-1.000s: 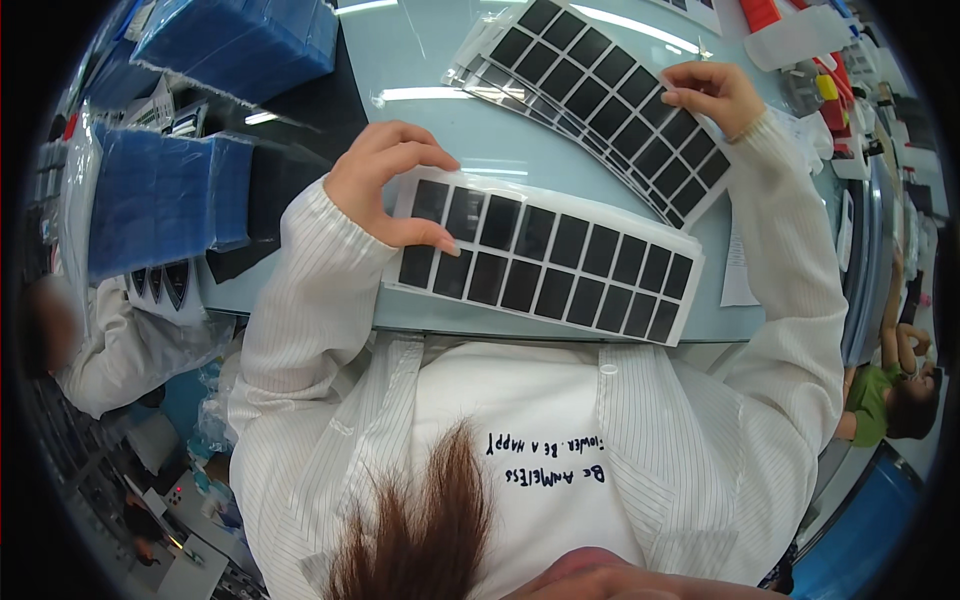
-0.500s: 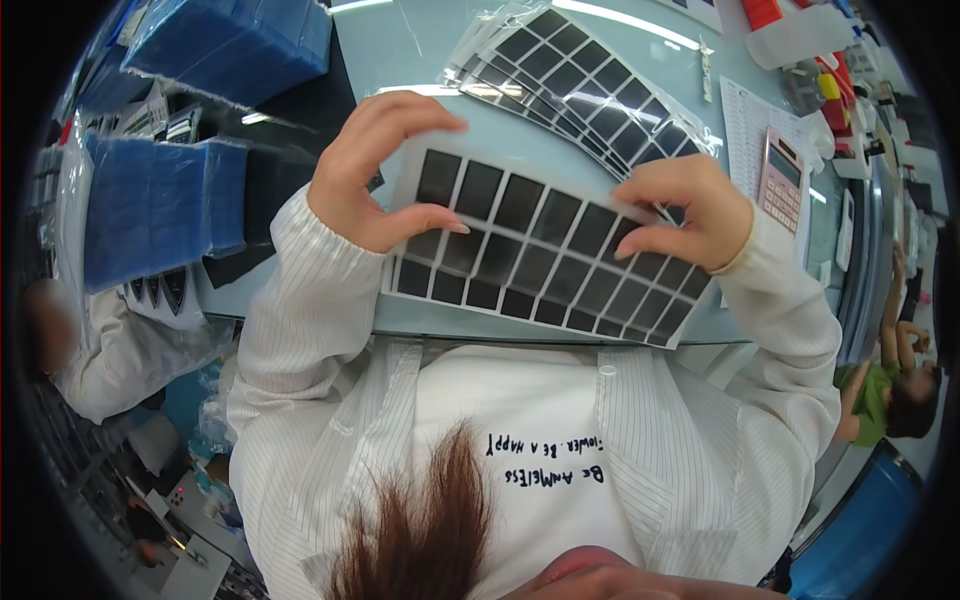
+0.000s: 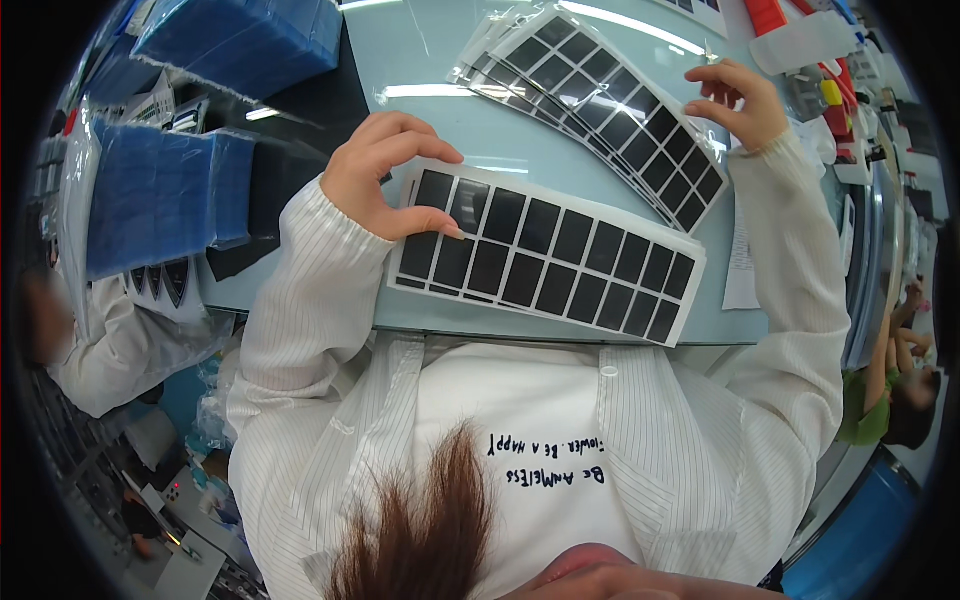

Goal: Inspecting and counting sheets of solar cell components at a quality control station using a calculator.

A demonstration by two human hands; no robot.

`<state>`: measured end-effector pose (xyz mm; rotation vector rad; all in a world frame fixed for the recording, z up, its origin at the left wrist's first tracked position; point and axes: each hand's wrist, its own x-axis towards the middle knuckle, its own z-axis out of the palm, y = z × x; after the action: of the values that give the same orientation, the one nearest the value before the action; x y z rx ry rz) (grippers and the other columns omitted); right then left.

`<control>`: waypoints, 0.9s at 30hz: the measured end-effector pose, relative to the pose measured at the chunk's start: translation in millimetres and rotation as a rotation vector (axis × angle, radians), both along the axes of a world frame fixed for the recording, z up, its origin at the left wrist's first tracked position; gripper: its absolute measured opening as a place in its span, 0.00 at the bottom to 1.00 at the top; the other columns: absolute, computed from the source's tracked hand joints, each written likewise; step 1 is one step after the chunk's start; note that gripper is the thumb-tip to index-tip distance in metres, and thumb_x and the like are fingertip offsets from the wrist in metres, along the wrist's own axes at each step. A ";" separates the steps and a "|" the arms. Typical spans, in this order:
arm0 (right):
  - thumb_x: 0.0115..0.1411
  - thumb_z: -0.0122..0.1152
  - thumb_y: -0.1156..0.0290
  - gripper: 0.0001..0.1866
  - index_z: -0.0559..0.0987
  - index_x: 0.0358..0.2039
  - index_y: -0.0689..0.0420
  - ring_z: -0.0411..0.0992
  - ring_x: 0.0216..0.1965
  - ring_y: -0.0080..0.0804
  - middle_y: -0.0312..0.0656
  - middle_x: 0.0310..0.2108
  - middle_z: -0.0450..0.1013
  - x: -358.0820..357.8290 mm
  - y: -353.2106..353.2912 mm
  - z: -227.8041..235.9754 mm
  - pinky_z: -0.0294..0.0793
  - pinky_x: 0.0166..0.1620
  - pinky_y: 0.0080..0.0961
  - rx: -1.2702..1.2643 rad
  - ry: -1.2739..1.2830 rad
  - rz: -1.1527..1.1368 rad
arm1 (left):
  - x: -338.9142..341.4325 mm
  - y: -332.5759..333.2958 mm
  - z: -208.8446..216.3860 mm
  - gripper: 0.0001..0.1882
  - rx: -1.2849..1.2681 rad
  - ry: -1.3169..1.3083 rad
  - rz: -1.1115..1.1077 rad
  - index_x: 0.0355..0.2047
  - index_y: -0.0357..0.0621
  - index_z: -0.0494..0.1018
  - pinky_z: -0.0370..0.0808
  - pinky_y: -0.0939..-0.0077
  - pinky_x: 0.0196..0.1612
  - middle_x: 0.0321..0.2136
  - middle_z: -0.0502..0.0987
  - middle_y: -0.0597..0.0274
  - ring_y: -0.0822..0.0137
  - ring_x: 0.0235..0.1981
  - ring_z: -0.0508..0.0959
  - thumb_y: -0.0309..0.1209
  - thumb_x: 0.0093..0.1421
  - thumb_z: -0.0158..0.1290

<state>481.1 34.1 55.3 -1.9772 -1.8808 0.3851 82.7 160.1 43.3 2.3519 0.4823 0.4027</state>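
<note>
A small stack of white sheets with two rows of black rectangles [image 3: 556, 262] lies on the glass tabletop right before me, its edges slightly offset. My left hand [image 3: 385, 180] is at its left end. The thumb rests on the top sheet, and the fingers arch apart from it over the far edge. My right hand [image 3: 738, 105] hovers near the right end of a second, fanned pile of similar sheets [image 3: 610, 110], which look glossy, as if in clear film. Its fingers are loosely bent and apart from the thumb, with nothing visible between them.
Blue film-wrapped blocks [image 3: 150, 190] stand at the left beside a black mat [image 3: 290, 150]. A printed paper [image 3: 741, 265] lies partly under my right forearm. A translucent bottle [image 3: 805, 40] and red items [image 3: 765, 15] are at the far right. Other people sit at both sides.
My right hand has let go of the sheets and moved away to the far right, beside the fanned pile. The sheets now lie flatter and more aligned. My left hand has barely moved.
</note>
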 end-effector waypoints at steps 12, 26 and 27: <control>0.40 0.75 0.67 0.22 0.78 0.36 0.62 0.69 0.25 0.26 0.40 0.25 0.72 -97.3 -25.0 37.8 0.68 0.29 0.22 -0.369 0.395 0.321 | 5.4 -3.0 13.4 0.42 -0.091 -0.189 0.073 0.48 0.42 0.70 0.70 0.68 0.47 0.42 0.74 0.56 0.60 0.45 0.74 0.37 0.30 0.74; 0.42 0.74 0.65 0.21 0.80 0.38 0.55 0.62 0.26 0.20 0.31 0.25 0.66 8.9 -0.9 -0.9 0.61 0.32 0.16 -0.072 0.112 -0.024 | -2.1 -1.4 -5.0 0.29 -0.072 0.035 0.053 0.36 0.45 0.78 0.72 0.67 0.46 0.37 0.75 0.61 0.60 0.42 0.75 0.35 0.29 0.73; 0.42 0.74 0.65 0.21 0.80 0.38 0.55 0.62 0.26 0.20 0.31 0.25 0.66 4.3 -3.2 5.1 0.61 0.32 0.16 -0.073 0.114 -0.019 | -1.4 -1.3 -4.0 0.29 -0.074 0.037 0.057 0.36 0.45 0.78 0.72 0.67 0.46 0.37 0.75 0.61 0.60 0.42 0.75 0.35 0.29 0.73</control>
<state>485.4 30.9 60.4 -1.9742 -1.7994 0.5568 81.3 158.8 39.2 2.2823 0.5731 0.3620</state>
